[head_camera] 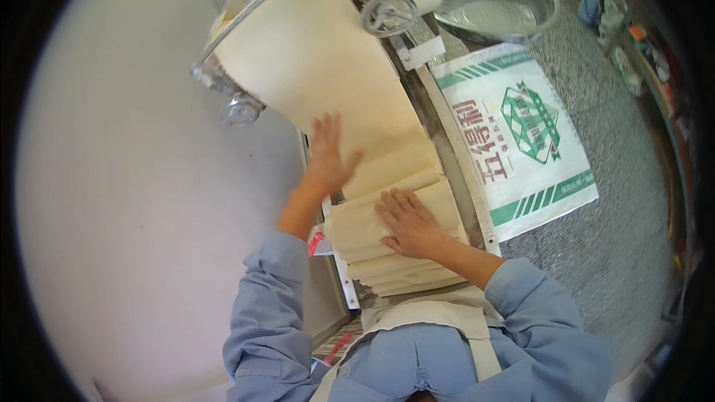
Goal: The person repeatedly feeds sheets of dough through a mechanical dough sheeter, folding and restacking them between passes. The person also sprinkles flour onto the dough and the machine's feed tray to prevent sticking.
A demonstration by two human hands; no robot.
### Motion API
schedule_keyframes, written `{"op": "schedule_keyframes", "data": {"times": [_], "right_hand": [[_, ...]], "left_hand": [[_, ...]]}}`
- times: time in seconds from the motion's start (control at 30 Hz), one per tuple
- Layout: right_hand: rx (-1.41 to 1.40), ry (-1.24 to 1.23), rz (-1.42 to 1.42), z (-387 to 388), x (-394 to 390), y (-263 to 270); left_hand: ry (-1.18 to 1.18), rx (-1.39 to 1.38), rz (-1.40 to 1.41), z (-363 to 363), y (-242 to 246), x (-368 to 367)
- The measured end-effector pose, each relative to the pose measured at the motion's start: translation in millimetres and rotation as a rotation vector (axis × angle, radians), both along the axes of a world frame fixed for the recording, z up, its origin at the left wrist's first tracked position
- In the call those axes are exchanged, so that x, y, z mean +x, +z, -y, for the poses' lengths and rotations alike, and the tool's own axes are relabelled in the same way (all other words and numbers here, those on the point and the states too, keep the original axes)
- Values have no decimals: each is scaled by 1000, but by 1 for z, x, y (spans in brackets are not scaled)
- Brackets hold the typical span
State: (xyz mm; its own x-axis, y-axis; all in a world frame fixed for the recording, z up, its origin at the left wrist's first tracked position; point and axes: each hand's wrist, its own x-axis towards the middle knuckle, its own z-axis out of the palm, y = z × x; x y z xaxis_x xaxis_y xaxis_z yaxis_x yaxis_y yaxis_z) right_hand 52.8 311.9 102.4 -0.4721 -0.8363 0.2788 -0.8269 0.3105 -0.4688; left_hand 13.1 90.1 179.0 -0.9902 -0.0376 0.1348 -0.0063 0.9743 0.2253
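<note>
A wide sheet of pale dough (313,39) runs down from a dough sheeting machine (410,47) towards me. Near my body it lies in several overlapping folds (402,268). My right hand (410,223) rests flat, palm down, on the topmost fold, fingers pointing away from me. My left hand (329,153), slightly blurred, is at the left edge of the sheet with fingers spread and nothing in it. Whether its palm touches the dough I cannot tell.
Handwheels (390,14) (241,110) sit on both sides of the machine. A printed white woven sack (525,139) lies to the right on the speckled floor (609,178). Beyond it stands a large metal basin (497,0). A pale wall (139,178) closes the left side.
</note>
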Motion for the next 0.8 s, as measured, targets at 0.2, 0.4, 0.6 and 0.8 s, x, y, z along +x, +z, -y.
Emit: {"op": "schedule_keyframes", "data": {"times": [0.2,0.4,0.6,0.8], "right_hand": [[59,-207,-148,-11,-1,-6],[-20,-202,-280,-13,6,-17],[-33,-207,-343,-14,14,-22],[-90,-237,-372,-13,18,-28]], "left_hand": [[9,93,251,-55,-48,113],[117,-19,-197,-82,-72,144],[205,29,-400,-93,-88,149],[198,41,-449,-89,-95,148]]}}
